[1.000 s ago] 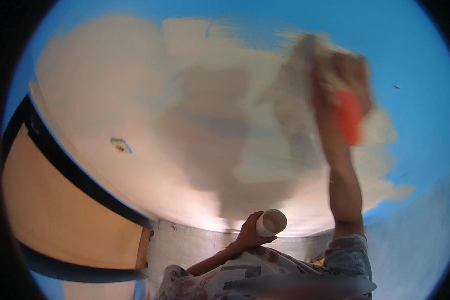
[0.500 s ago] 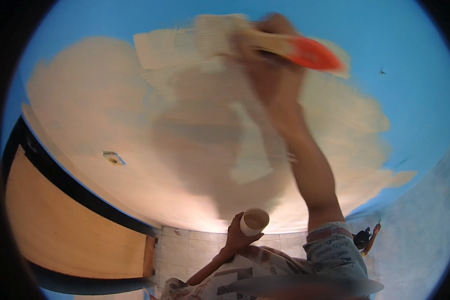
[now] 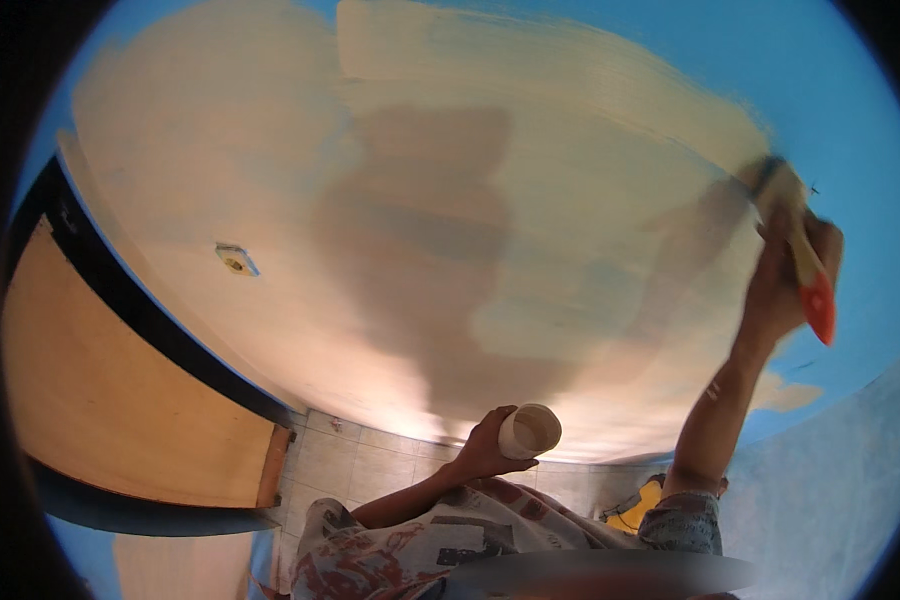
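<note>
My right hand [image 3: 785, 275] grips a paintbrush [image 3: 805, 250] with a pale wooden handle and an orange-red end. Its bristles touch the wall [image 3: 610, 190] at the right, where cream paint meets blue. Below, close to my body, my left hand [image 3: 483, 448] is wrapped around a white cup [image 3: 530, 432] and holds it with the mouth showing. Some pale paint seems to be inside the cup. A broad fresh cream band runs along the upper part of the wall and ends at the brush. My shadow falls across the painted middle.
On the left of the wall is a socket box [image 3: 236, 260] with tape at its edge. A wooden door [image 3: 130, 370] in a dark frame stands at the far left. Pale floor tiles [image 3: 315, 462] lie below. Something yellow [image 3: 634, 508] shows beside my right sleeve.
My right hand has swept the brush from the upper middle to the right and down, lengthening the cream band over the blue. The left hand still holds the cup.
</note>
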Available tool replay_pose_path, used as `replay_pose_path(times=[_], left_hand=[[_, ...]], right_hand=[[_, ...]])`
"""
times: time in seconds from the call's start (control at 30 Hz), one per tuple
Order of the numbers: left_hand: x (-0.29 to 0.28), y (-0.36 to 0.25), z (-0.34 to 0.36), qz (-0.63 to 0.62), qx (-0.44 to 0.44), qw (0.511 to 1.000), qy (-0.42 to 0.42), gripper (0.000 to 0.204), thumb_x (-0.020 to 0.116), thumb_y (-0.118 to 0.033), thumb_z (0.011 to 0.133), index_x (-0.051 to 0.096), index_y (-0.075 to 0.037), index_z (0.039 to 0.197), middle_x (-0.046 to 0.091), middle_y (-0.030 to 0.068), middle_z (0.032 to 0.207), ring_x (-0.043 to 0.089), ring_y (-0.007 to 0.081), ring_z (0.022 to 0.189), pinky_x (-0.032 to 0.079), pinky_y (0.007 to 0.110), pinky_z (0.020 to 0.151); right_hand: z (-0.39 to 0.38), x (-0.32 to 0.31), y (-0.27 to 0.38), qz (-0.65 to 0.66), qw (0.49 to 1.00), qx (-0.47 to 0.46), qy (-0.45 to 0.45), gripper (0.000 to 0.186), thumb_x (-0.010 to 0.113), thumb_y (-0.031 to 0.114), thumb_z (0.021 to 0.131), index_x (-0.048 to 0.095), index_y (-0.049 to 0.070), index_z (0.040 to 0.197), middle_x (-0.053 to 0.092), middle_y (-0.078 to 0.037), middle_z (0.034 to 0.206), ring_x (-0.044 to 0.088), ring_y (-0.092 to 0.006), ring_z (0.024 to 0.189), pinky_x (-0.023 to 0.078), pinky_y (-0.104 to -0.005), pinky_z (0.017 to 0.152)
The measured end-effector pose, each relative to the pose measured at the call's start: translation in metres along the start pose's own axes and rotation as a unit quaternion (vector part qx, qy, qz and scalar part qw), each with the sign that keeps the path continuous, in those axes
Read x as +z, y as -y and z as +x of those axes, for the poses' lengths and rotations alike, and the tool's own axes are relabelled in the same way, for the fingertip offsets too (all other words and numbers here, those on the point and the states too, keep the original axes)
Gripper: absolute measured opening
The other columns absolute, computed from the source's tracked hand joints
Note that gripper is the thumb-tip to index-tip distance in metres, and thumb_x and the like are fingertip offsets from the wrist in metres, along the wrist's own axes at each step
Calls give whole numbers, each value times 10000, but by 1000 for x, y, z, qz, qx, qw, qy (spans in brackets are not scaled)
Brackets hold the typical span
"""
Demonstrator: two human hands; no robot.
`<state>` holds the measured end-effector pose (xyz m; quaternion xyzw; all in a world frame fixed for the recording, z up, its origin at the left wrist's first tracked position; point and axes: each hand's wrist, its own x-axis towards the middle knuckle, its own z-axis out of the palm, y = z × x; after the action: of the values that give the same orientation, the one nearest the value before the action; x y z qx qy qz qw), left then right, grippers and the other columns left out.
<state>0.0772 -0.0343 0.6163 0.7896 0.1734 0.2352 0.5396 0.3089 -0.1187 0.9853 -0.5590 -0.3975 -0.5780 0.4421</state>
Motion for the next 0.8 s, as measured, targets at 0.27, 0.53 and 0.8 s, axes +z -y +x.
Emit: replay_pose_path(times=[0.27, 0.53, 0.8], left_hand=[[1, -23, -9, -33, -20, 998, -57, 926, 942, -326, 591, 443, -31, 1314, 634, 171, 1212, 629, 280, 1138, 516, 402, 970], [5, -24, -16, -9, -39, 995, -90, 907, 936, -308, 602, 455, -27, 1317, 631, 180, 1208, 637, 298, 1120, 532, 413, 944], [-3, -12, -19, -50, -65, 996, -30, 918, 936, -323, 599, 457, -30, 1325, 610, 173, 1230, 616, 288, 1146, 511, 399, 967]], right_hand=[[17, 130, 203, 226, 952, -176, 110, 176, 688, 200, 825, 611, 71, 918, 569, -148, 857, 665, -297, 787, 568, -448, 704], [50, 153, 242, 459, 881, -51, 103, 206, 677, 115, 813, 686, 63, 1011, 599, -207, 925, 659, -363, 804, 554, -475, 754], [7, 128, 115, 335, 942, 21, 13, 109, 689, 99, 838, 638, 44, 916, 628, -76, 802, 640, -212, 754, 533, -348, 696]])
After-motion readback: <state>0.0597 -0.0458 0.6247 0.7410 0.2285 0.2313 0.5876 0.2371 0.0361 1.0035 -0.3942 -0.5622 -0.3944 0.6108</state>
